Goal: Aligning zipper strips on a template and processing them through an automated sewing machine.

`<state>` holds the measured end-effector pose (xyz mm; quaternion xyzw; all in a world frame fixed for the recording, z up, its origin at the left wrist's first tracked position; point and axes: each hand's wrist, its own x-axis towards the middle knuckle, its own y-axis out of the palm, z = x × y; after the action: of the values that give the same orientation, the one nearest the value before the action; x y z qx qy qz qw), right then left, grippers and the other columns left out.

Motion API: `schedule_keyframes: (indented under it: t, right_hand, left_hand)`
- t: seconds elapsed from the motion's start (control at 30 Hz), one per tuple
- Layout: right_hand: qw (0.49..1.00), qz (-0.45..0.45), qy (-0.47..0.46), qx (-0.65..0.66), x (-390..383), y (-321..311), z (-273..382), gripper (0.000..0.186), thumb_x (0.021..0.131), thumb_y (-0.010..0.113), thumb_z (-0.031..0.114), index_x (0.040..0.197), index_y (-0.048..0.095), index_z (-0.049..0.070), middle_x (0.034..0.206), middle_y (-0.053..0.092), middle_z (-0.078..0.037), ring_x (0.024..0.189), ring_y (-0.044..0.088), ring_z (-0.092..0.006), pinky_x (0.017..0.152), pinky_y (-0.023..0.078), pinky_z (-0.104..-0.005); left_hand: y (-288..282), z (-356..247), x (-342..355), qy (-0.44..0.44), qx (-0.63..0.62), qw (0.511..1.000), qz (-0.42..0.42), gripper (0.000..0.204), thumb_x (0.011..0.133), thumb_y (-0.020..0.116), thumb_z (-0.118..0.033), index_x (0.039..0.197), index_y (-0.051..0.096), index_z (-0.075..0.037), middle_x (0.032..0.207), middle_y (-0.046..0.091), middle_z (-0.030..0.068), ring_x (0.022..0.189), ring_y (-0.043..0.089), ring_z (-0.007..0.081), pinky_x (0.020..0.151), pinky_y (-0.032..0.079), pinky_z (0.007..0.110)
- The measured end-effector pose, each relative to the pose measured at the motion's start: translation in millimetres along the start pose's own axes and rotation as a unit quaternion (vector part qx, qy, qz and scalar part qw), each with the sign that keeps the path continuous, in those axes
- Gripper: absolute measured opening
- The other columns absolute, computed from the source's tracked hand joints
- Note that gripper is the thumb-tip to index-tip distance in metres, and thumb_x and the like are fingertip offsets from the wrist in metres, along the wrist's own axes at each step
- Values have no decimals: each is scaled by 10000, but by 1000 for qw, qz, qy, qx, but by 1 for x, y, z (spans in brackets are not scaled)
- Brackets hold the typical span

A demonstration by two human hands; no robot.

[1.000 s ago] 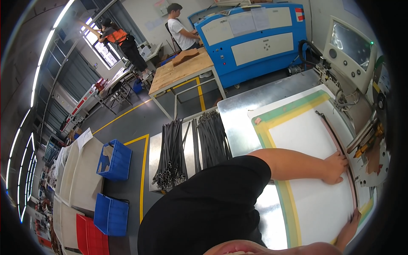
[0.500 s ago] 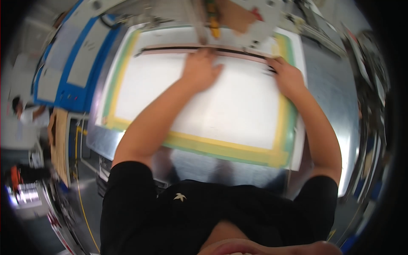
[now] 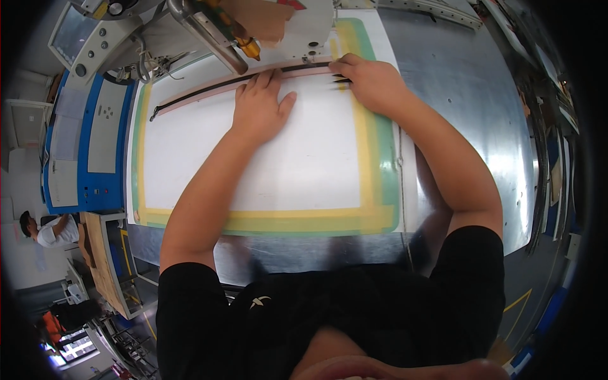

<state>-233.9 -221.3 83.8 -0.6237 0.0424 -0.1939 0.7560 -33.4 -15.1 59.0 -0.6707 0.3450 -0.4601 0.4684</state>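
A long strip, black along its middle with pink edges, (image 3: pixel 209 90) lies across the white sheet (image 3: pixel 297 158) and bends slightly. A small dark tab hangs at its left end. My left hand (image 3: pixel 258 107) presses on the strip near its middle, fingers stretched out and thumb apart. At the strip's right end my right hand (image 3: pixel 373 81) is closed, thumb and fingertips down at the strip. Two dark pointed tips, which look like tweezers (image 3: pixel 341 80), stick out leftward from under that hand; the rest is hidden in the palm.
Yellow and green tape (image 3: pixel 373 152) borders the sheet on a metal table (image 3: pixel 456 88). Machine parts, including a metal tube (image 3: pixel 212 38) and an orange-tipped nozzle (image 3: pixel 251 49), hang above the strip. Left stands a blue cabinet (image 3: pixel 92 133); a person (image 3: pixel 54 231) is farther off.
The view has swung, so table, strip and both hands appear farther left, and the blur has cleared. Both hands stay at the strip in much the same places.
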Motion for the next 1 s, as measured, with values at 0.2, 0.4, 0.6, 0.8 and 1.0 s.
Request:
schedule_keyframes:
  t: [0.2, 0.4, 0.6, 0.8, 1.0]
  right_hand:
    - [999, -18, 10, 34, -3, -4, -3, 472, 946, 565, 64, 1378, 718, 177, 1416, 698, -3, 1175, 724, -289, 977, 593, -436]
    - [999, 1, 30, 43, -5, 1, -7, 436, 932, 614, 86, 1345, 728, 169, 1454, 683, -8, 1190, 715, -311, 988, 589, -447]
    - [998, -16, 19, 59, -23, 1, -18, 393, 964, 625, 145, 1347, 712, 138, 1460, 679, -71, 1247, 681, -376, 1026, 562, -467]
    - [995, 4, -6, 101, -13, 24, -49, 512, 954, 558, -56, 1457, 638, -1, 1529, 620, -196, 1400, 600, -400, 1167, 502, -424]
    - [986, 25, -31, 159, -10, 32, -68, 583, 931, 478, -144, 1496, 575, -40, 1562, 577, -225, 1439, 561, -413, 1224, 445, -434]
  left_hand:
    - [-6, -6, 8, 5, 8, 1000, 10, 600, 1035, 634, -423, 1482, 615, -25, 1516, 603, 172, 1408, 555, 365, 1175, 386, 513]
    - [5, -12, 9, 27, 7, 1000, -14, 591, 1039, 625, -422, 1501, 606, -55, 1512, 605, 188, 1396, 561, 393, 1174, 389, 554]
    - [20, 5, -1, 18, -115, 993, -7, 560, 937, 732, -421, 1375, 680, -74, 1475, 645, 193, 1372, 594, 381, 1136, 426, 612]
    - [-26, 138, -44, -130, 29, 990, -48, 457, 954, 669, -421, 1194, 731, -37, 1197, 688, 174, 1164, 657, 352, 926, 488, 542]
    - [-58, 241, -73, -339, 61, 939, -13, 519, 1041, 567, -437, 1326, 703, -25, 1368, 659, 191, 1334, 583, 359, 1088, 430, 555]
